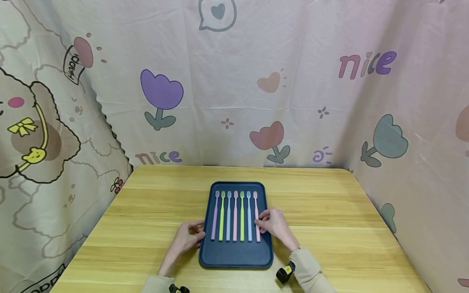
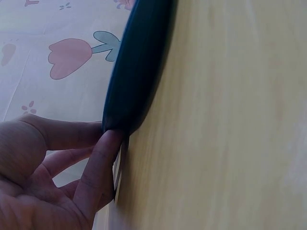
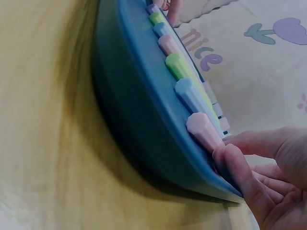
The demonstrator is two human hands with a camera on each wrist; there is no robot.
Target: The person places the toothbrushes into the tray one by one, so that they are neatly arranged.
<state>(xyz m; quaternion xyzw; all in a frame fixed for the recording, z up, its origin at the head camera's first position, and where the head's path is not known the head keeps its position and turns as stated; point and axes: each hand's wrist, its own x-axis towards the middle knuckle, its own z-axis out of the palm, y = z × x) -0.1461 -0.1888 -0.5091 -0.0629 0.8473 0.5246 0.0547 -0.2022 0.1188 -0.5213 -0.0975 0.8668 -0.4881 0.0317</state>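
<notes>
A dark blue tray (image 1: 236, 255) lies on the table with several toothbrushes in one row, heads toward the far end. From left they run purple (image 1: 214, 219), green (image 1: 221, 219), blue (image 1: 229, 219), pink (image 1: 235, 219), green (image 1: 242, 219), blue (image 1: 249, 219), and a pink toothbrush (image 1: 256, 209) at the right end. My right hand (image 1: 276, 226) pinches that rightmost pink toothbrush by its handle between thumb and finger; the right wrist view shows its handle end (image 3: 204, 130). At the tray's left edge, my left hand (image 1: 186, 239) grips the rim (image 2: 115, 115) with thumb and fingers.
The wooden table (image 1: 315, 219) extends on both sides of the tray. A printed curtain (image 1: 227, 81) hangs behind the table and along its sides. Black wrist devices (image 1: 286, 272) sit at both of the person's light sleeves (image 1: 310, 270).
</notes>
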